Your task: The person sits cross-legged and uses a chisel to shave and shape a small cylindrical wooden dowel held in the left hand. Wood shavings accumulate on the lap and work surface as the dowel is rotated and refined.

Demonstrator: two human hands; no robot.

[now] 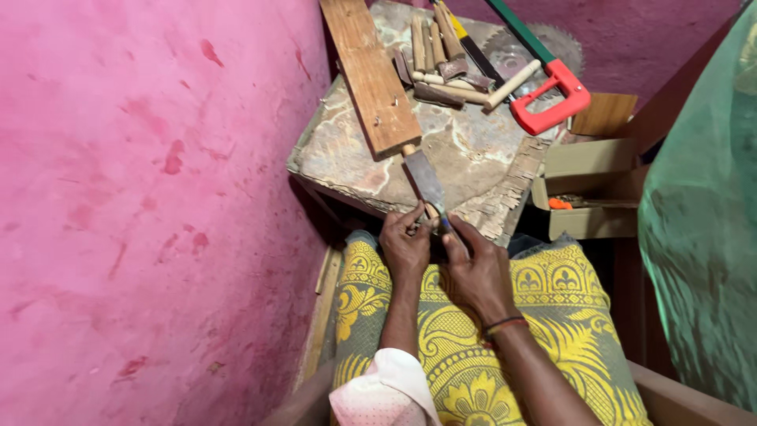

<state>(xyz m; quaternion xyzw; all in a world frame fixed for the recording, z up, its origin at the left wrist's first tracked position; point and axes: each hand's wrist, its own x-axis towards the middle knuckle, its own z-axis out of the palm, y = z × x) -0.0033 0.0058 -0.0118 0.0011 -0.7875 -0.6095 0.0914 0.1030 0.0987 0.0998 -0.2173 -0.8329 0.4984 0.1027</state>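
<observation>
We see both hands meeting just below the centre of the view, at the near edge of a worn low table point(355, 170). The left hand point(404, 248) has its fingers curled in around a small pale piece point(430, 211), thumb and fingertips pinched on it. The right hand point(475, 268) is likewise closed, its fingers folded toward the same spot, where the tip of a flat metal blade point(426, 180) comes down; whether it grips the blade itself or only the small piece we cannot tell. The blade runs up toward 11 o'clock from the hands, and its wooden end disappears under a long wooden plank point(371, 75) that lies across the table and points to 12 o'clock.

At about 1 o'clock from the hands lies a bundle of wooden-handled tools point(441, 59) (handles packed side by side, metal ends hard to make out). Just beyond them, toward 2 o'clock, sits a saw with a red handle point(552, 99) and a green blade. At 3 o'clock an open cardboard box point(587, 185) stands beside the table. Under the forearms, at 6 o'clock, spreads a yellow patterned cloth point(552, 331). A pink wall point(150, 197) fills everything from 7 to 11 o'clock.
</observation>
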